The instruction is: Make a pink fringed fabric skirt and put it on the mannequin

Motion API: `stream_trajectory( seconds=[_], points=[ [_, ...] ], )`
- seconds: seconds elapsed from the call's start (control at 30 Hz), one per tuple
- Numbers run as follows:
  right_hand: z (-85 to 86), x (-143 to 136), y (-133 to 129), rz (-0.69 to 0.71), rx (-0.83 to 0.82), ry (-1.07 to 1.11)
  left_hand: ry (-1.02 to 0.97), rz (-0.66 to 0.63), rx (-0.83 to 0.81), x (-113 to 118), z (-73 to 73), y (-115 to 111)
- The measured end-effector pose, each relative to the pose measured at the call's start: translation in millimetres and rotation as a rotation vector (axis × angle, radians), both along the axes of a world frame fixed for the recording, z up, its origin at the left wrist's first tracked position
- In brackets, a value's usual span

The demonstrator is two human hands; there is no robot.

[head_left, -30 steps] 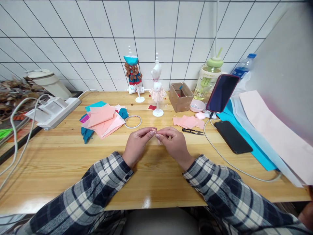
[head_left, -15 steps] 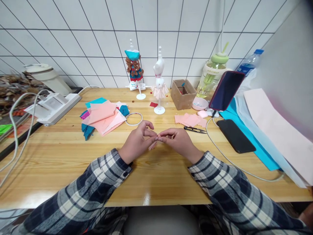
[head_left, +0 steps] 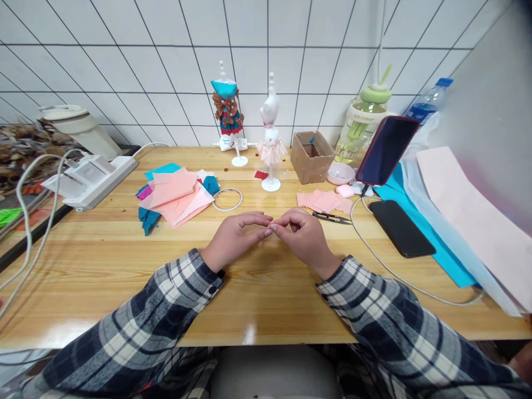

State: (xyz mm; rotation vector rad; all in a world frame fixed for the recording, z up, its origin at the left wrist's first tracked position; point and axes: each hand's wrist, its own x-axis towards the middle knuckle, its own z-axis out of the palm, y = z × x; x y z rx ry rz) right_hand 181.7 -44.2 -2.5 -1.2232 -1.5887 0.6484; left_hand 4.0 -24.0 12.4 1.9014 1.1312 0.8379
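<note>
My left hand (head_left: 235,237) and my right hand (head_left: 306,238) meet fingertip to fingertip above the wooden table. Both pinch a small piece of pink crepe paper (head_left: 270,224), which the fingers now hide almost wholly. Beyond them stands a white mini mannequin (head_left: 270,115) wearing a pleated pink skirt (head_left: 271,151). Cut pink paper pieces (head_left: 324,200) lie in a fanned pile to the right of my hands, with black thread snips (head_left: 331,218) just in front of them.
A second mannequin (head_left: 226,111) wears blue, brown and red paper. Pink sheets (head_left: 177,194) and a white ring (head_left: 227,200) lie left. A cardboard box (head_left: 310,166), pink bowl (head_left: 341,173), propped phone (head_left: 388,151), black phone (head_left: 401,228) and cable (head_left: 384,267) are right.
The pink paper's pleated end, which hung below my left fingers, is now tucked out of sight. My left fingers have straightened and lie closer together; the right hand has shifted slightly.
</note>
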Motion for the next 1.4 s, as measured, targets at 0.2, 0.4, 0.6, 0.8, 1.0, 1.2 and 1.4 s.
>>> stream_trajectory(
  seconds=[0.2,0.4,0.6,0.8,1.0,1.2,1.4],
  points=[
    [-2.2,-2,-1,0.009,-0.035,0.086,0.076,-0.007,0.240,-3,0.2,0],
    [-6.2,-2,0,-0.026,-0.084,0.089,0.254,-0.017,0.363,-4,-0.9,1],
    [-7.1,-3,-1,-0.007,-0.074,0.106,0.258,0.070,0.387,-1,-3.9,-1],
    [-8.1,-5,-1,0.009,-0.092,0.130,0.078,0.022,0.209,-1,2.2,-1],
    [-1.2,8,7,0.169,-0.217,0.069,0.063,-0.012,0.199,-7,0.5,4],
    [8.1,75,34,-0.205,-0.083,-0.019,0.029,0.011,0.048,-12,-5.6,3],
    [-12.6,91,42,0.022,0.057,-0.574,-0.081,0.038,-0.225,-6,-10.8,0]
  ],
)
